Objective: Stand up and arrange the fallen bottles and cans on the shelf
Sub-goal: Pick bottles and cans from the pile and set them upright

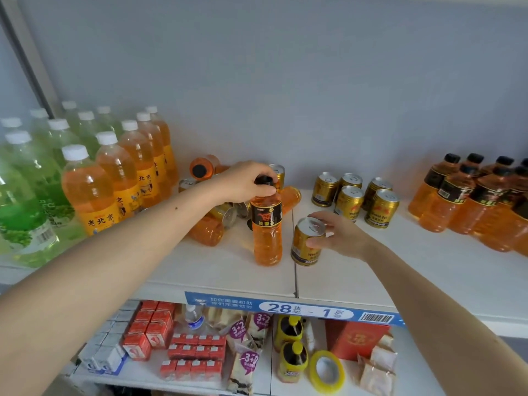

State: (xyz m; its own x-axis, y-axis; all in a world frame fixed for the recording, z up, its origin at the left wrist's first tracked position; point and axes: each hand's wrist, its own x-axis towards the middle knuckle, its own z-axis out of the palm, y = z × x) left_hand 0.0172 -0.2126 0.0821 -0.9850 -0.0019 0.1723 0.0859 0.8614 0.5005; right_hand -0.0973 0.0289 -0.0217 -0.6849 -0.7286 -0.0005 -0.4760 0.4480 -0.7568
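Plain pale blue-grey wall behind, evenly lit, w/ a grey metal upright at far left. White shelf board in two sections, seam down the middle. Blue label strip on its front edge; lower white shelf beneath.

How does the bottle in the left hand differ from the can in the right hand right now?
The black-capped bottle is taller, clear plastic showing orange liquid; the gold can is short, opaque metal. The left hand grips the bottle from above by its cap; the right hand holds the can's side. The bottle stands straight; the can leans slightly. Both are at the shelf front.
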